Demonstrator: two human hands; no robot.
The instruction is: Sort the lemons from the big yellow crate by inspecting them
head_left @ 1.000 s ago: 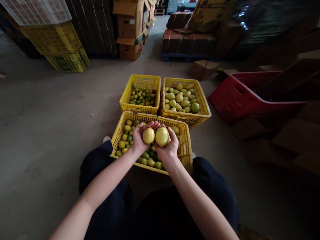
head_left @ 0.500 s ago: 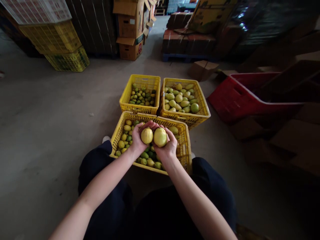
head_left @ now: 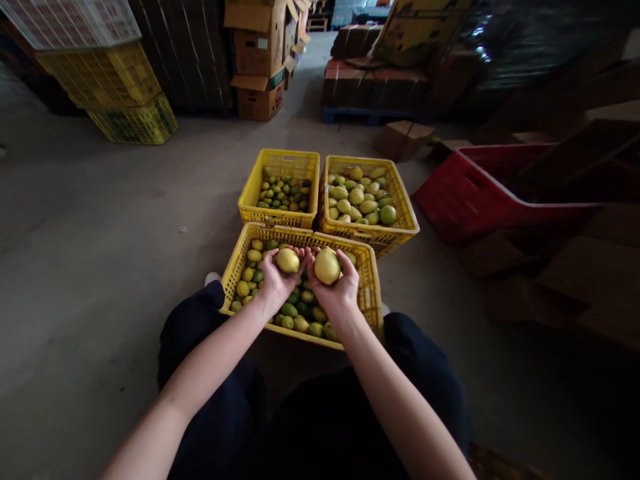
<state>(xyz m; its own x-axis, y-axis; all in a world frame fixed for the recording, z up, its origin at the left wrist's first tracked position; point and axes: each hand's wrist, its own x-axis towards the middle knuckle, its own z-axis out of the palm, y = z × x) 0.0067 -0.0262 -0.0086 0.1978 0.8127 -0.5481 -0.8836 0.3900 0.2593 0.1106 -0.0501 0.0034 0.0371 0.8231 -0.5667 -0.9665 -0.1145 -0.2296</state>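
My left hand [head_left: 276,281] cups a yellow lemon [head_left: 287,261], its pointed tip turned to the right. Beside it my right hand [head_left: 343,291] holds a second, rounder lemon [head_left: 327,267]. Both hands are palm up, fingers curled around the fruit, above the near yellow crate [head_left: 371,293]. Yellow and green lemons [head_left: 301,325] lie in that crate, partly hidden under my hands and forearms. Behind stand two more yellow crates. The left one [head_left: 249,193] has small, mostly green fruit; the right one [head_left: 407,212] is filled with larger yellow-green lemons [head_left: 369,207].
A red bin [head_left: 450,193] with cardboard in it stands to the right, with flattened cardboard [head_left: 595,280] near it. Stacked crates [head_left: 133,120] are at the far left. Cardboard boxes [head_left: 255,53] and a loaded blue pallet [head_left: 350,113] stand at the back. My knees flank the near crate.
My hands have moved slightly apart. The left lemon has turned so its tip points right, and the right lemon has turned in my palm and sits a little higher.
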